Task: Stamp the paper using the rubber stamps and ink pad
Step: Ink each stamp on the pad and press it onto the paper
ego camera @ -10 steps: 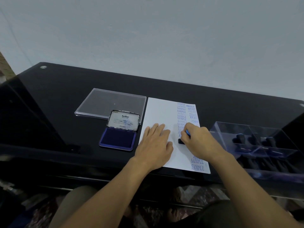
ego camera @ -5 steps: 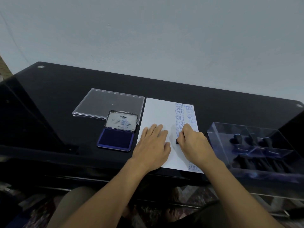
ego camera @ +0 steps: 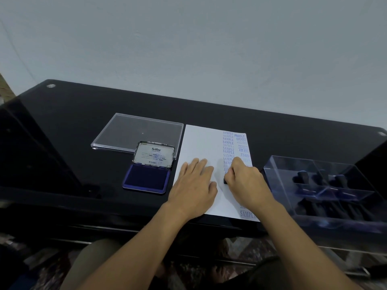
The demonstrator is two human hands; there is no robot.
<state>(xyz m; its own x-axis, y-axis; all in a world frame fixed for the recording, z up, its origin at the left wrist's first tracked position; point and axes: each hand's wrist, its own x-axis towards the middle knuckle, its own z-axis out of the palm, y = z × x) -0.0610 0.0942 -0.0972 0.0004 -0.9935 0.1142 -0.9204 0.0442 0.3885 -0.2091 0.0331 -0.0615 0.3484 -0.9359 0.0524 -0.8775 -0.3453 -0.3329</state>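
The stamp [ego camera: 225, 181] is on the paper [ego camera: 201, 143] by the printed columns. Only a dark corner shows, so its long axis cannot be told. The right hand [ego camera: 247, 183] curls round it. The left hand [ego camera: 194, 183] lies flat on the sheet beside it, fingers straight.

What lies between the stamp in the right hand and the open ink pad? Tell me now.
The left hand, flat on the paper, lies between the stamp gripped by the right hand and the ink pad. Nothing else visible does.
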